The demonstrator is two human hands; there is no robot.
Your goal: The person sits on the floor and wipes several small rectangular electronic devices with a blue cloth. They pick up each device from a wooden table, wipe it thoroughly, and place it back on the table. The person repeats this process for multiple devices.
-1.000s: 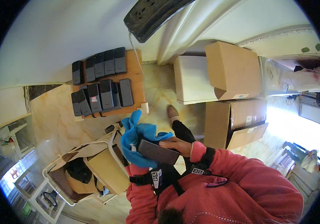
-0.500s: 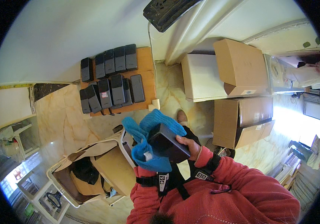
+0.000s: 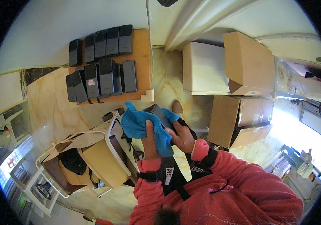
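Currently left hand [image 3: 150, 138] is gripping blue cloth [image 3: 141, 125] against dark device [image 3: 160, 114]; right hand [image 3: 183, 137] is clasping device, below wooden board [image 3: 139, 52].

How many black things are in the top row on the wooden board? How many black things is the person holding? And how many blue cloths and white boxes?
Black things in the top row: 5
Black things held: 1
Blue cloths: 1
White boxes: 1
Total: 8
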